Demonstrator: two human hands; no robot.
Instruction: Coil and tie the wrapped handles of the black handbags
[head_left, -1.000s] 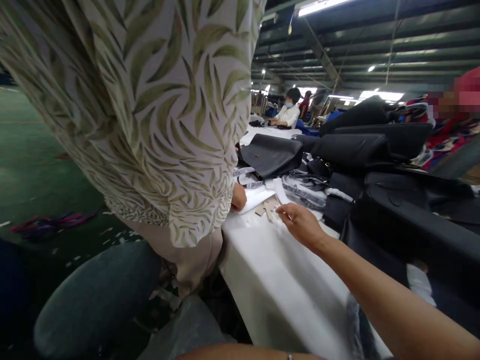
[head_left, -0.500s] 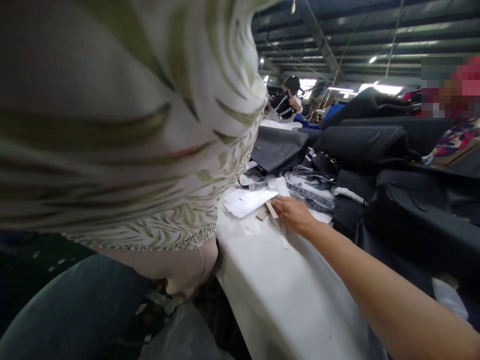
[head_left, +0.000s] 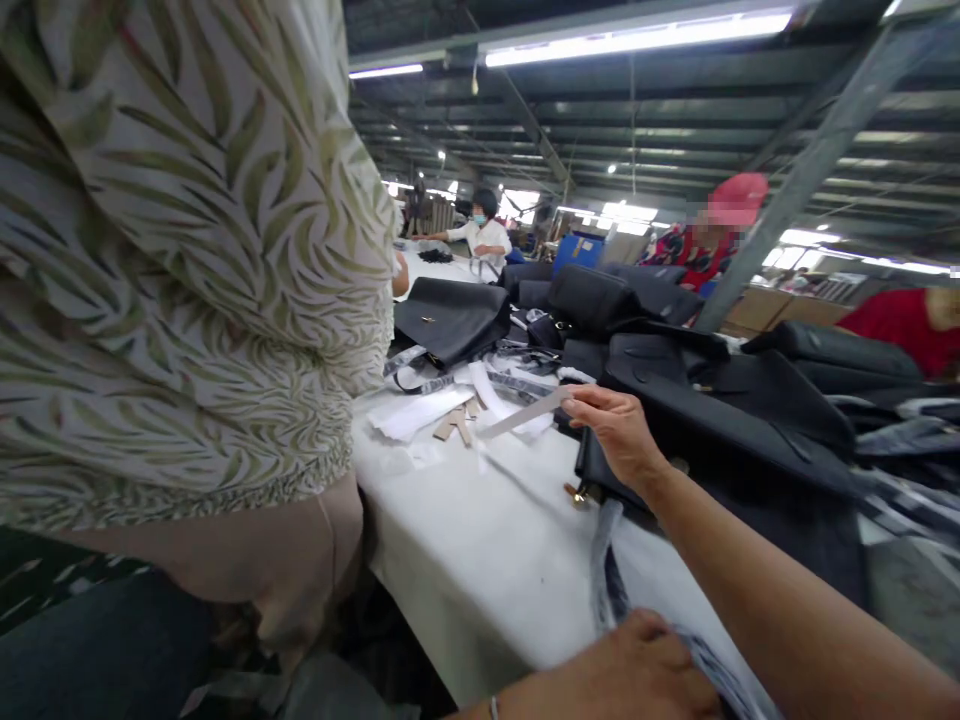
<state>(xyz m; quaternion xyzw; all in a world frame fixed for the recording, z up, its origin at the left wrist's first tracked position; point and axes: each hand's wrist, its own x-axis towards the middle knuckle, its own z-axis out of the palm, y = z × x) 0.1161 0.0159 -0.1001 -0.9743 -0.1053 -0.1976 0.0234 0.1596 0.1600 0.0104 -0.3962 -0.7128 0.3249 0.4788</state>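
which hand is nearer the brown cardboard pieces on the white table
Right. The right hand, holding a white strip, is to the right of the cardboard pieces; the left hand is farther off, by the wrapped strap.

Passage existed across the white tabletop (head_left: 465,520), between the co-worker's torso (head_left: 202,270) and the large black bag (head_left: 720,425); a wrapped strap (head_left: 602,565) obstructed the near right side.

Pinching a pale strip (head_left: 525,413) in the right hand (head_left: 621,435), right of centre; with the left hand (head_left: 641,665) at the bottom edge beside a plastic-wrapped strap (head_left: 606,565), below black bags (head_left: 720,430).
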